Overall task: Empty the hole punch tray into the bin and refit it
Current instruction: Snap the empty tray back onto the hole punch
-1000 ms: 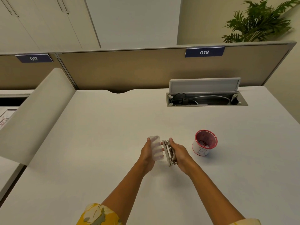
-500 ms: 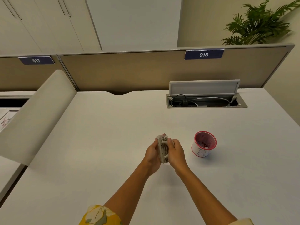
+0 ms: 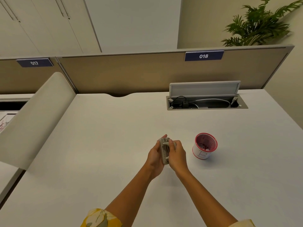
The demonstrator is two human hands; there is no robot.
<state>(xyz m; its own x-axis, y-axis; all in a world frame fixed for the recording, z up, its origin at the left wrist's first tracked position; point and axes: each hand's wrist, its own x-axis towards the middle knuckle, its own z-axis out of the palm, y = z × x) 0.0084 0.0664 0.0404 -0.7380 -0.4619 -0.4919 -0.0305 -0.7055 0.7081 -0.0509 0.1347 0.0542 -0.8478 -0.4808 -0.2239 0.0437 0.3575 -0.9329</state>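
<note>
The hole punch (image 3: 165, 149) is a small grey-white device held on edge above the white desk (image 3: 114, 136), pressed between both my hands. My left hand (image 3: 155, 157) cups its left side, where the clear tray lies against the punch body; the tray itself is mostly hidden by my palm. My right hand (image 3: 177, 154) grips the right side, thumb over the top. The bin (image 3: 205, 145) is a small white cup with a red rim and red lining, standing on the desk just right of my right hand, with paper bits inside.
An open cable hatch (image 3: 206, 102) with wires sits in the desk at the back right. A beige partition (image 3: 131, 74) closes the desk's far edge. A curved white divider (image 3: 37, 115) borders the left side. A plant (image 3: 259, 23) stands behind the partition.
A second ago my left hand held the clear tray apart from the punch in my right hand. The two hands have come together and the tray now lies against the punch.
</note>
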